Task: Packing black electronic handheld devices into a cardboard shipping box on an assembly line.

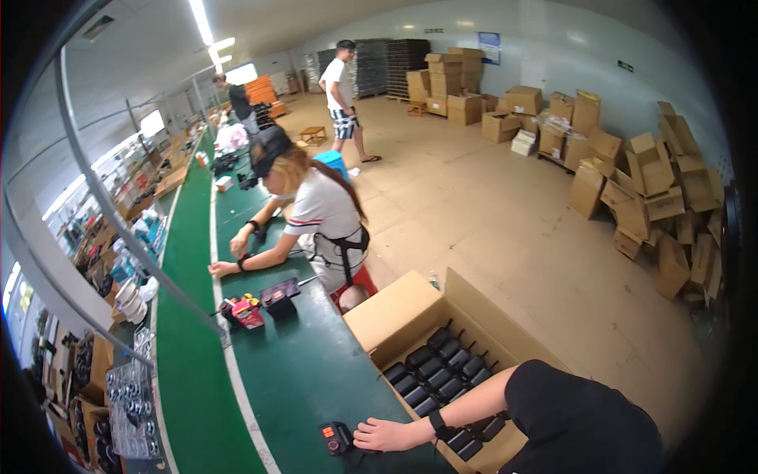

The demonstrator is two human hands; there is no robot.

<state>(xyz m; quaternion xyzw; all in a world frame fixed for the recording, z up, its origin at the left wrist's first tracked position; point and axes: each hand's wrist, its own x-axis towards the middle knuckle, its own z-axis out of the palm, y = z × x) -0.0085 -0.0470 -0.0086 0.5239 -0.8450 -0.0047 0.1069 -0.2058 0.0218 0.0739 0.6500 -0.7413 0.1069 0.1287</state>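
My right hand (387, 435) rests palm down on the green worktop (316, 379) near the lower edge. Its fingers are loosely stretched, with the tips against or very close to the right side of a small black device (335, 438) with orange parts on top. What lies under the fingers is hidden. A dark band (439, 424) circles the wrist, and the forearm passes over an open cardboard box (395, 314). Rows of black devices with short stubs (439, 365) fill that box. My left hand is out of the picture.
Further along the bench a seated co-worker (324, 197) leans over it. Between us stand a red container of small items (247, 311) and a black holder (279, 300). A green conveyor belt (185, 347) runs at left. Cardboard boxes (651, 170) are piled at right; another person (339, 95) stands behind.
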